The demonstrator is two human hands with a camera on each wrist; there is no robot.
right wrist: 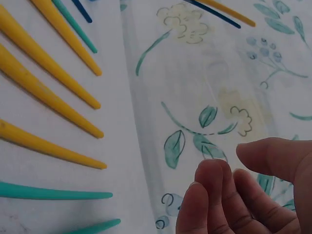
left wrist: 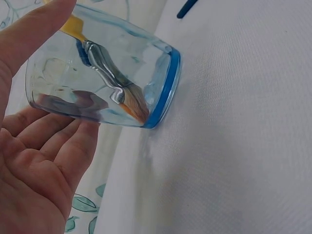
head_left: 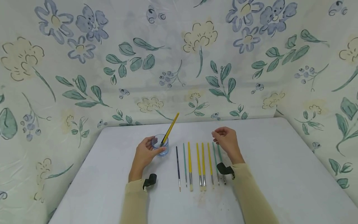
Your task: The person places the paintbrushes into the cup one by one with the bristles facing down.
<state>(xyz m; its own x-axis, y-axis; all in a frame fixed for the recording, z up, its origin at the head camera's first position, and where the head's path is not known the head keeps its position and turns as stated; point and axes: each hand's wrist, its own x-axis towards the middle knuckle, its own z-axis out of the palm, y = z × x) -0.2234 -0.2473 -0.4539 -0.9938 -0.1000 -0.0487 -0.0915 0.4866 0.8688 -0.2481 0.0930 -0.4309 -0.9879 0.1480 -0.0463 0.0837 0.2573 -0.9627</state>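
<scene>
The left hand (head_left: 144,154) is clasping the cup (left wrist: 141,53), its thumb and fingers lying on opposite sides, probably to keep it from tipping under the handles that are leaning over the rim. Inside, a yellow brush (head_left: 171,128) and a dark blue brush (right wrist: 217,13) are resting bristles down, so their handle ends are sticking up clear of the glass. On the tabletop (head_left: 106,168), the row of brushes (head_left: 203,165) is lying spread with handles pointing away from the person, an arrangement that is likely making each one easy to pick singly. The right hand (head_left: 227,141) is hovering over the far right end of this row, fingers loosely bent, thumb standing apart from them, and holding nothing; the tips of two green brushes are lying just beside its fingers, while the cup is sitting well apart, across the row.
</scene>
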